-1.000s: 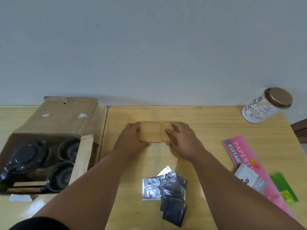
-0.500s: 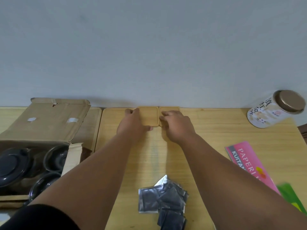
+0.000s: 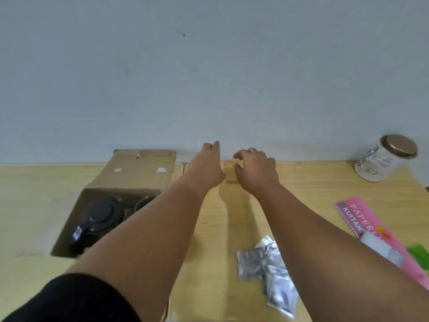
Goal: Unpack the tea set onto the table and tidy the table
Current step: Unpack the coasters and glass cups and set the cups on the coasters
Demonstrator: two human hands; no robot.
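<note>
Two wooden coasters lie at the table's far edge against the wall. Only part of the right coaster shows between my hands; the other is hidden under my left hand, which is flat with its fingers stretched toward the wall. My right hand hovers over the right coaster with loosely curled, spread fingers and grips nothing. The open cardboard box stands at the left with a black teapot inside and a dark cup rim behind my forearm.
Several silver foil sachets lie near the front, under my right forearm. A pink receipt book, a white pad and a green item sit at the right. A bronze-lidded jar stands at the back right of the wooden table.
Both hands pushed the two coasters from the table's middle to its far edge by the wall. My fingers have now lifted off them, and the view has tilted upward.
</note>
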